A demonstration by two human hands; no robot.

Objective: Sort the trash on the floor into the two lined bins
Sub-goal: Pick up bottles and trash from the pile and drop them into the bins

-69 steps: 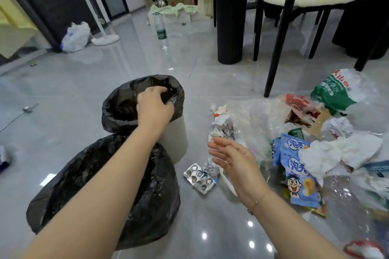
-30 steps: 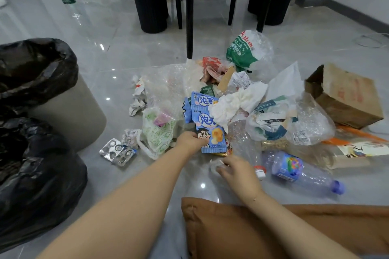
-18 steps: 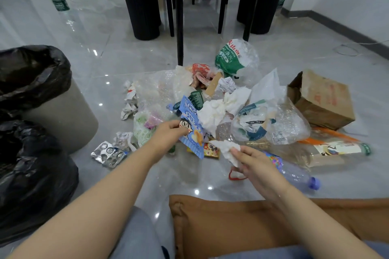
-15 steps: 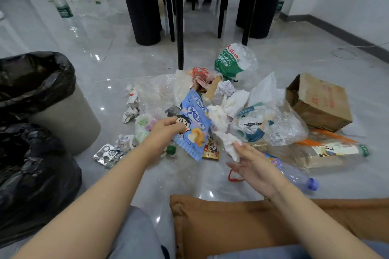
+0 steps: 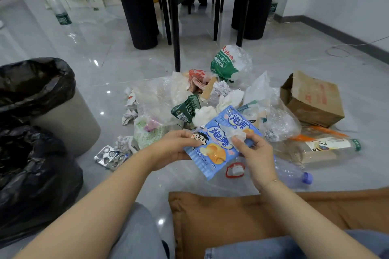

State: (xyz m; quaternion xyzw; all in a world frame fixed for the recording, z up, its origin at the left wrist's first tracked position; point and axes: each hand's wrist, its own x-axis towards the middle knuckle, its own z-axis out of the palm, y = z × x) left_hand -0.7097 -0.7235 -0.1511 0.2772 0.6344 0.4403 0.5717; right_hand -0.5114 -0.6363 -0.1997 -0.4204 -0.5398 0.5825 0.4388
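Hands pinch blue 泡芙 snack bag (image 5: 219, 145): left hand (image 5: 174, 147) its edge; right hand (image 5: 252, 151) adds tissue (image 5: 237, 133).

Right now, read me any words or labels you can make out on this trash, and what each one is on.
"泡芙", twice: blue snack packet, held by left hand and right hand.
"纯净水": green-and-white bag.
Red print on cardboard box: blurred.
Bottle label: too small.

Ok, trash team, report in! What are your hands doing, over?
Left hand grips blue snack wrapper. Right hand pinches white crumpled tissue against it. Black-lined bin to the left, path open.
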